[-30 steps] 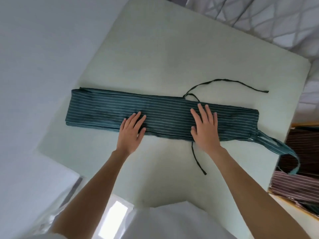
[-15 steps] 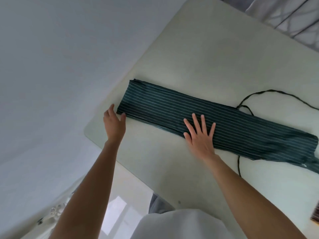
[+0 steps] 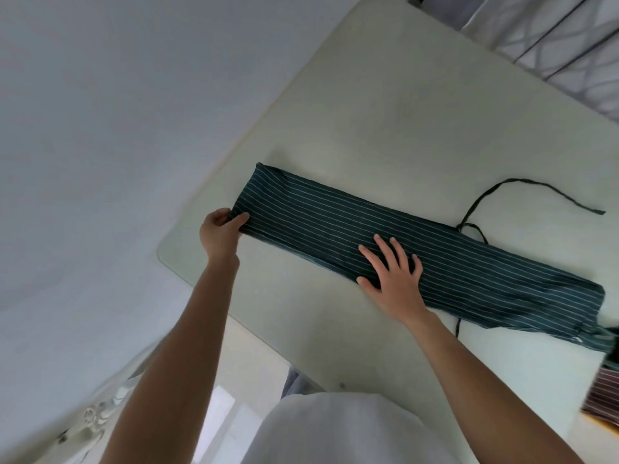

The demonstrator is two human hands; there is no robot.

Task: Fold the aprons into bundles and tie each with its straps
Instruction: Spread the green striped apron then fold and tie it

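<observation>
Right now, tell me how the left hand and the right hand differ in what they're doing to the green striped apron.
The left hand pinches the end of the green striped apron, fingers and thumb curled round the edge; the right hand lies flat on top, fingers spread. The left hand sits at the strip's end by the table corner; the right hand presses near the middle. Both touch the same folded apron.

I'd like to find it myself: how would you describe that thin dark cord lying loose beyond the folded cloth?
Start at the pale table, where a dark green striped apron lies folded into a long band. From its far edge a thin strap loops out over bare tabletop. Unlike the striped cloth, it is plain, narrow, and curves freely to a loose end.
</observation>
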